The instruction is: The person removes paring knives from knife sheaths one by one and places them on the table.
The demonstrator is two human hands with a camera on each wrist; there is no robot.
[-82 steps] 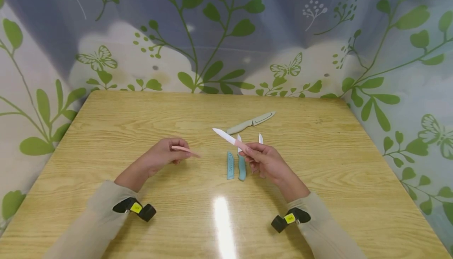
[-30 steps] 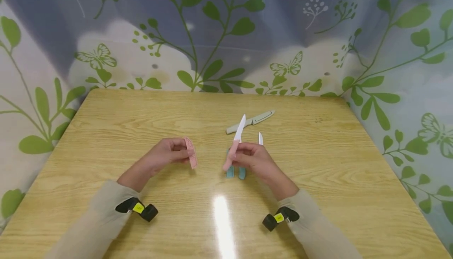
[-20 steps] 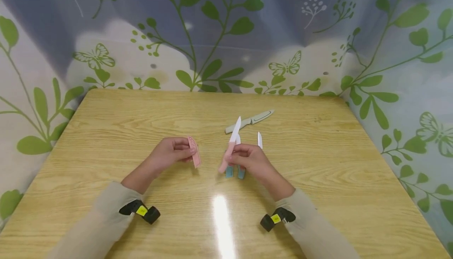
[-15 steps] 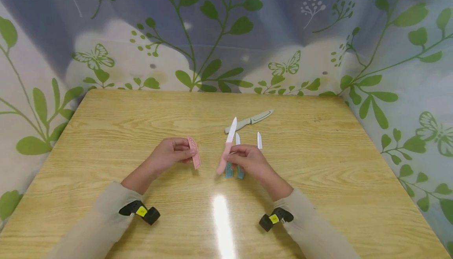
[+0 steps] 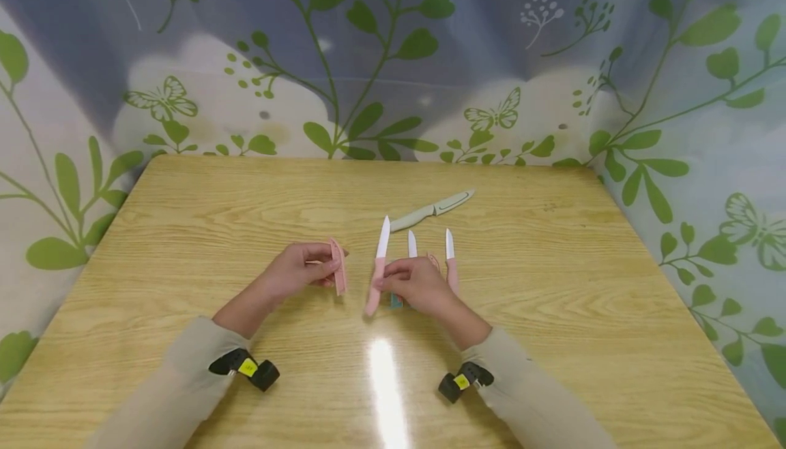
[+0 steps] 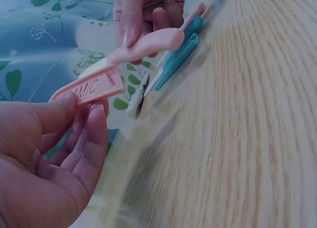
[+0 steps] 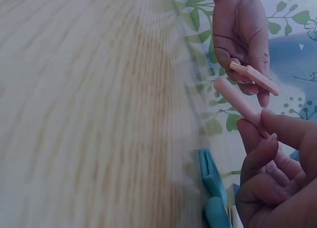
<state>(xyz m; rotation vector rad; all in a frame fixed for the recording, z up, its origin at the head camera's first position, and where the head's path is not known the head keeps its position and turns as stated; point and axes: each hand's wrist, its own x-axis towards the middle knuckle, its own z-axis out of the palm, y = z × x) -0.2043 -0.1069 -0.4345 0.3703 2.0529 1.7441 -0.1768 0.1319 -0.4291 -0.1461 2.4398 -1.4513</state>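
Note:
My left hand point(image 5: 297, 271) pinches a pink knife sheath point(image 5: 339, 268) between thumb and fingers; raised lettering shows on it in the left wrist view. A short gap to the right, my right hand point(image 5: 424, 285) holds a paring knife point(image 5: 376, 285) by its pink handle. Its white blade points away from me, bare and apart from the sheath. Beneath the right hand lie a blue sheath point(image 5: 396, 301) and a blue-handled knife point(image 7: 218, 213), partly hidden. Just beyond that hand are a second pink-handled knife point(image 5: 452, 273) and another pink sheath point(image 5: 433, 261), mostly covered.
A grey-green knife point(image 5: 432, 211), its blade in a sheath, lies farther back on the wooden table point(image 5: 245, 196). Bare white blades of the blue and second pink knives point toward the back. A leaf-patterned curtain point(image 5: 381, 60) surrounds the far edge and sides.
The sheath in my left hand has turned from lying flat to near upright. My right hand has swung the knife from pointing left to pointing away, then drifted left, uncovering the second pink knife.

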